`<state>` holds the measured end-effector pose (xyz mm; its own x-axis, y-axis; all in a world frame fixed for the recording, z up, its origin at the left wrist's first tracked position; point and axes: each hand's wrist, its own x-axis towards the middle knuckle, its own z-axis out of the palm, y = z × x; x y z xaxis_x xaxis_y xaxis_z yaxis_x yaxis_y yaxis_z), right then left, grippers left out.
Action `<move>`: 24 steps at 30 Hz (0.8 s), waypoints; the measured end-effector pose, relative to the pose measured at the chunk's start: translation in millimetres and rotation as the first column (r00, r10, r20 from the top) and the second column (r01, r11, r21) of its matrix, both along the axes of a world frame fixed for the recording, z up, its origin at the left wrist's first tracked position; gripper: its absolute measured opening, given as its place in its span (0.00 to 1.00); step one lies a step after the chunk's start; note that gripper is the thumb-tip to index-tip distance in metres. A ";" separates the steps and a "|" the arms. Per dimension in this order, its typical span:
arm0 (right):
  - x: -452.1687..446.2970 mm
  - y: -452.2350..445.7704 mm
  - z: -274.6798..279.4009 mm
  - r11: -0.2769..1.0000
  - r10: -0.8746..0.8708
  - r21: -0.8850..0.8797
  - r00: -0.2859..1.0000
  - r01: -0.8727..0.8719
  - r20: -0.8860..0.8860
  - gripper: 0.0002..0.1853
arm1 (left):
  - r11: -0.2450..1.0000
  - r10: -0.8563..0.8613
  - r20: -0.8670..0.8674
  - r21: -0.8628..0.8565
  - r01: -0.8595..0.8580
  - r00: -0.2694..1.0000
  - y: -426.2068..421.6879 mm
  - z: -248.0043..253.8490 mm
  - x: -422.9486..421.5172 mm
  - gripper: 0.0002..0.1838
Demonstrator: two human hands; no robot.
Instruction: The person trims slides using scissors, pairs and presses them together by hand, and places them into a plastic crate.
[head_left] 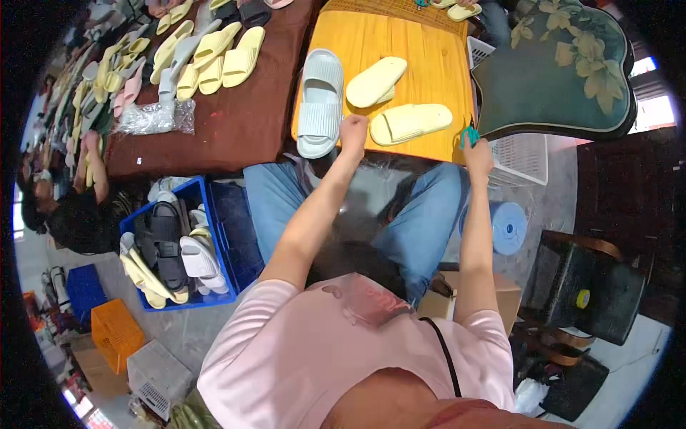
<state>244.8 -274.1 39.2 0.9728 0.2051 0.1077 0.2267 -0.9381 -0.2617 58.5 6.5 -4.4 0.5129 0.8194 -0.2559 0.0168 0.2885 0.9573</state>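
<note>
My left hand (354,134) is closed at the near side of the wooden board (436,43), between a grey slipper (319,107) and a yellow slipper (411,124). Whatever its fingers pinch, if anything, is too small to make out. At the board's right corner, my right hand (479,156) grips scissors (470,134) with teal handles, their blades pointing away from me. Farther back on the board lies another yellow slipper (376,82), overlapping one beneath it.
Left of the board, a brown-covered table (214,132) bears many slippers and a clear plastic packet (153,118). A blue crate (227,250) of slippers stands below. To the right are a green padded chair (543,79) and a white basket (525,161). Another person (78,218) is at far left.
</note>
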 end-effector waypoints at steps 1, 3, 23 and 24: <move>2.4 0.6 -6.6 0.998 -0.022 -0.052 1.000 0.023 0.018 0.38 | 0.997 0.011 -0.022 0.081 -0.010 1.000 -3.5 1.9 -5.9 0.06; 6.2 7.5 -15.7 0.987 -0.062 -0.144 0.997 0.067 0.037 0.34 | 0.980 0.002 -0.023 0.197 0.003 1.000 -6.8 3.6 -21.5 0.07; -40.9 124.5 0.6 0.742 0.543 0.449 0.839 -0.497 0.032 0.24 | 0.211 -0.023 -0.317 0.925 0.315 0.948 14.1 97.5 -25.9 0.24; -48.8 129.3 2.6 0.770 0.534 0.389 0.844 -0.505 0.039 0.27 | 0.253 0.037 -0.376 0.900 0.355 0.926 21.8 101.7 2.3 0.29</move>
<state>196.0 -144.8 41.8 0.7369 0.6403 0.2167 0.6191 -0.5106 -0.5967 60.8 28.3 97.3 0.7332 0.4738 0.4878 0.2413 -0.8519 0.4647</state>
